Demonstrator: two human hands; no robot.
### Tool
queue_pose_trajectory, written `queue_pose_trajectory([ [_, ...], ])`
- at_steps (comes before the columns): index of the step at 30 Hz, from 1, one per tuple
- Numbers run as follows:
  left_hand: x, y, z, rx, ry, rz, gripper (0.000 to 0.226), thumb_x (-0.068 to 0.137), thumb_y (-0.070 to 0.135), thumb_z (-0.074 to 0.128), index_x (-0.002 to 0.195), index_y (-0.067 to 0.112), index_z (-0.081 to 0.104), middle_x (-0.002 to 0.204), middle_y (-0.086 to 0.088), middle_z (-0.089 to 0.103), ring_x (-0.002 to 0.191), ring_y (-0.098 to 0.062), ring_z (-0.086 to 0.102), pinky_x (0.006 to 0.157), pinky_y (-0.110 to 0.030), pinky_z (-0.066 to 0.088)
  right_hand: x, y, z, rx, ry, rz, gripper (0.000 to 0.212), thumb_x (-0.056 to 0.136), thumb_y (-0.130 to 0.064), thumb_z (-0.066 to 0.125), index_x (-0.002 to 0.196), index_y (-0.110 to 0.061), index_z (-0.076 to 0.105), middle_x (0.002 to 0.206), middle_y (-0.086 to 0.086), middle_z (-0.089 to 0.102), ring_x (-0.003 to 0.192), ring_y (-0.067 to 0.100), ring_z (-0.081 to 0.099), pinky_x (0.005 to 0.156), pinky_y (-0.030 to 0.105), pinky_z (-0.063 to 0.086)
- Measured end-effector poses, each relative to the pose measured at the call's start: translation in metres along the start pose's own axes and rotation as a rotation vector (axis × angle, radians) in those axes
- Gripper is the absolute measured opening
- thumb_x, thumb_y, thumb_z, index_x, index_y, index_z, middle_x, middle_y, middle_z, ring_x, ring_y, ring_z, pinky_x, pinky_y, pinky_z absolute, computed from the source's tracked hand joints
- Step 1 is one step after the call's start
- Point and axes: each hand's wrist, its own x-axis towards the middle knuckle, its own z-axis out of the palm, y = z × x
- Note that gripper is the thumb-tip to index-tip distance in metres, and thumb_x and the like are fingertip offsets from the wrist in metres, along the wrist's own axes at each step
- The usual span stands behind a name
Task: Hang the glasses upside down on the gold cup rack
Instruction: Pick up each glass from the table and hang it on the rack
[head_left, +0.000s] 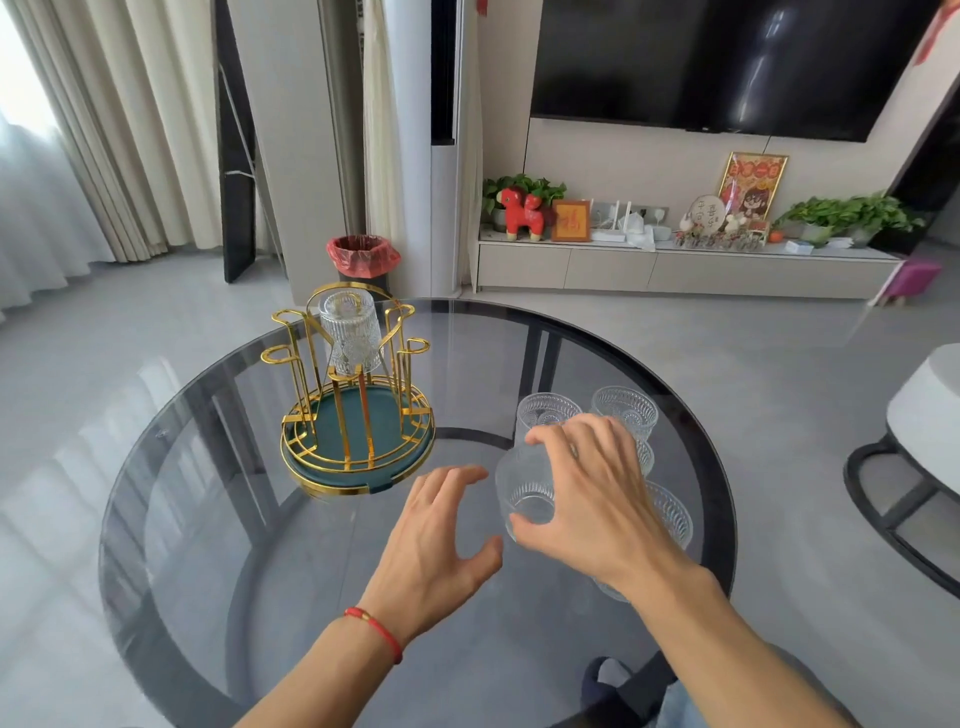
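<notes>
The gold cup rack (358, 415) with a teal base stands on the left part of the round glass table (249, 519). One ribbed glass (349, 332) hangs upside down on a far peg. My right hand (597, 493) grips a clear ribbed glass (524, 493) from above, tilted with its mouth toward me. My left hand (441, 535) is open, fingers spread, just left of that glass and not touching it. Several more glasses stand upright behind and under my right hand: one (543, 413), another (626, 410), a third (672, 514).
Beyond the table stand a bin with a red bag (362, 257), a TV cabinet (675, 265) with plants and ornaments, and a television (727, 62). A white stool (924, 410) is at the right. Curtains hang at the left.
</notes>
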Motion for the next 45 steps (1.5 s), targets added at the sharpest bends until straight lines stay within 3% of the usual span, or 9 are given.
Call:
queue_pose_trajectory([
  [5,0.003,0.009,-0.007,-0.209,-0.050,0.039,0.105,0.072,0.028,0.085,0.156,0.025,0.022,0.149,0.014,0.044,0.136,0.001,0.042,0.109,-0.017,0.039,-0.003,-0.026,-0.002,0.416,0.017,0.038,0.072,0.062,-0.056,0.073,0.128,-0.042,0.047,0.121,-0.015,0.052,0.115,0.009,0.056,0.096,0.030,0.046],
  [10,0.008,0.007,-0.030,-0.259,0.154,-0.063,0.093,0.060,0.032,0.091,0.139,0.032,0.041,0.123,0.016,0.064,0.114,-0.002,0.060,0.089,-0.012,0.046,0.007,-0.044,0.002,0.871,-0.017,0.080,0.069,0.073,-0.045,0.083,0.133,-0.044,0.049,0.136,-0.021,0.057,0.132,-0.002,0.051,0.101,0.015,0.043],
  [14,0.013,-0.003,-0.053,-0.533,0.338,-0.304,0.080,0.056,0.046,0.091,0.123,0.033,0.048,0.117,0.014,0.064,0.107,0.008,0.059,0.083,-0.006,0.045,0.020,-0.058,0.008,1.185,-0.160,0.351,0.045,0.099,-0.046,0.063,0.141,-0.035,0.051,0.141,-0.011,0.060,0.124,0.005,0.062,0.092,0.020,0.051],
  [18,0.015,-0.011,-0.061,-0.823,0.353,-0.521,0.087,0.050,0.049,0.093,0.122,0.033,0.049,0.126,0.002,0.061,0.119,-0.016,0.062,0.101,-0.049,0.054,0.029,-0.074,0.023,1.537,-0.322,0.543,0.032,0.108,-0.035,0.051,0.131,-0.017,0.064,0.122,0.003,0.077,0.112,0.040,0.072,0.100,0.055,0.056],
  [22,0.015,-0.010,-0.075,-0.877,0.272,-0.559,0.087,0.055,0.051,0.093,0.127,0.034,0.047,0.132,-0.004,0.061,0.119,-0.026,0.065,0.100,-0.056,0.054,0.036,-0.072,0.026,1.671,-0.291,0.478,0.034,0.101,-0.034,0.064,0.128,-0.012,0.066,0.122,0.005,0.078,0.115,0.040,0.072,0.096,0.050,0.060],
  [29,0.026,-0.029,-0.108,-0.791,0.038,-0.762,0.050,0.092,0.057,0.064,0.129,0.024,0.054,0.121,-0.005,0.066,0.108,-0.022,0.066,0.089,-0.046,0.061,0.057,-0.053,0.001,1.487,0.103,0.419,0.061,0.079,-0.034,0.080,0.129,-0.005,0.062,0.107,0.006,0.081,0.108,0.029,0.074,0.086,0.051,0.063],
  [33,0.025,-0.053,-0.101,0.026,0.019,-0.586,0.038,0.095,0.039,0.056,0.128,0.020,0.057,0.132,-0.005,0.061,0.117,-0.024,0.056,0.097,-0.047,0.052,0.085,-0.052,-0.036,1.436,0.204,0.297,0.065,0.086,-0.034,0.081,0.137,-0.003,0.056,0.096,-0.017,0.078,0.102,0.005,0.072,0.083,0.048,0.064],
  [36,0.022,-0.063,-0.086,0.440,-0.075,-0.474,0.054,0.090,0.040,0.060,0.140,0.022,0.047,0.146,-0.004,0.046,0.139,-0.029,0.036,0.110,-0.053,0.041,0.125,-0.067,-0.068,1.283,0.245,0.198,0.059,0.081,-0.046,0.081,0.130,-0.021,0.063,0.118,0.002,0.076,0.116,0.018,0.070,0.097,0.059,0.057],
  [45,0.022,-0.069,-0.080,0.464,-0.184,-0.498,0.048,0.094,0.038,0.056,0.139,0.022,0.048,0.137,-0.007,0.050,0.131,-0.027,0.042,0.112,-0.052,0.039,0.254,-0.153,-0.071,0.973,0.079,0.046,0.064,0.077,-0.044,0.083,0.135,-0.025,0.062,0.128,0.005,0.063,0.118,0.024,0.063,0.094,0.050,0.060],
])
